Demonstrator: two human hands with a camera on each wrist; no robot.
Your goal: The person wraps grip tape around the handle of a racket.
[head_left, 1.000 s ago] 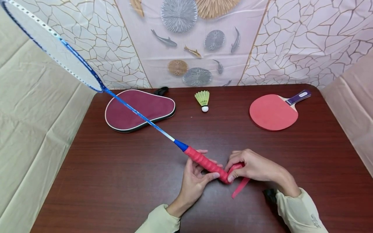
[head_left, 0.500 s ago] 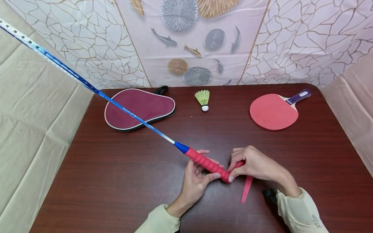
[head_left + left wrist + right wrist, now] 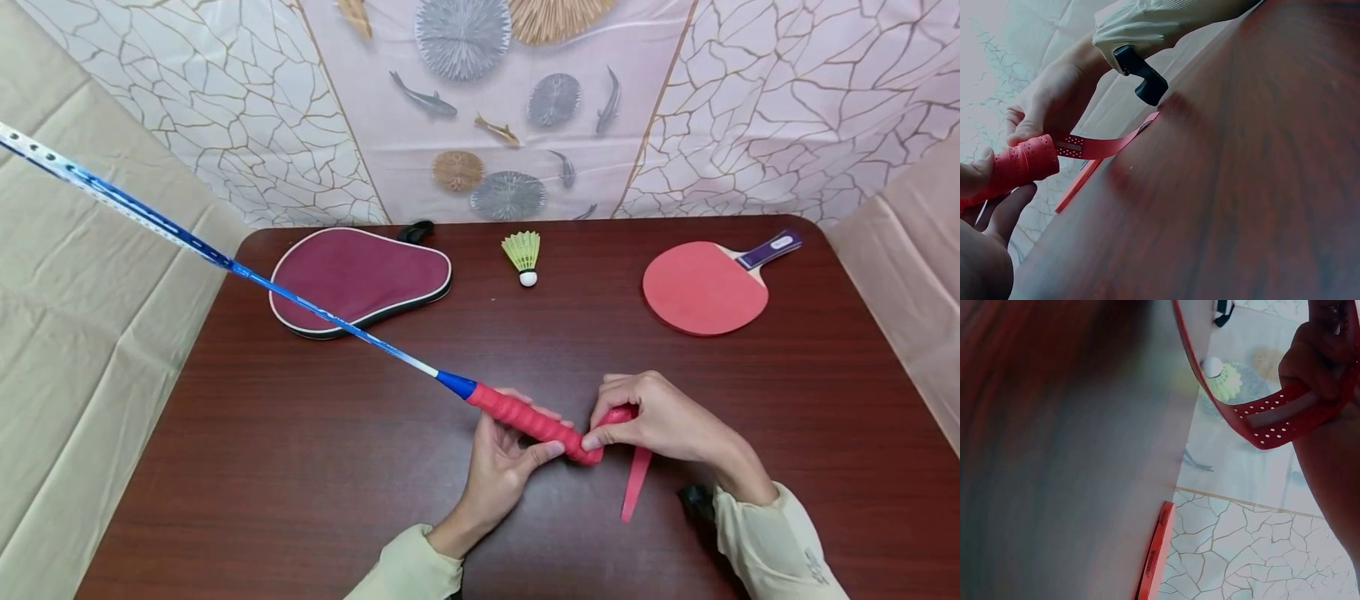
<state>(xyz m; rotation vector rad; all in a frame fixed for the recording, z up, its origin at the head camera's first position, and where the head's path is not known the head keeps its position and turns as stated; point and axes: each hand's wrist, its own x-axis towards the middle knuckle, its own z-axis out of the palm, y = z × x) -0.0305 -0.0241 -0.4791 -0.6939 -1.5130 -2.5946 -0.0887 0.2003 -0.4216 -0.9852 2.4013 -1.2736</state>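
Note:
A blue badminton racket (image 3: 330,317) slants up to the left above the table, its handle wrapped in red grip tape (image 3: 517,414). My left hand (image 3: 498,475) holds this handle from below, thumb near its lower end and fingers behind it. At the butt end my right hand (image 3: 660,417) pinches the tape between thumb and fingers. A loose tail of perforated red tape (image 3: 1100,147) hangs down from the right hand toward the table. In the right wrist view the tape (image 3: 1272,419) loops past the curled fingers. The racket's head runs out of the head view at the left.
A maroon paddle case (image 3: 360,275) lies at the back left of the brown table (image 3: 300,467). Behind the hands sits a yellow shuttlecock (image 3: 522,257). A red table tennis paddle (image 3: 705,289) lies at the back right. Patterned cloth (image 3: 555,33) hangs behind the table.
The racket's head end has swung downward and turned more edge-on, while the handle shifted slightly left. The loose tape tail has swung right and hangs steeper. Both hands keep their hold.

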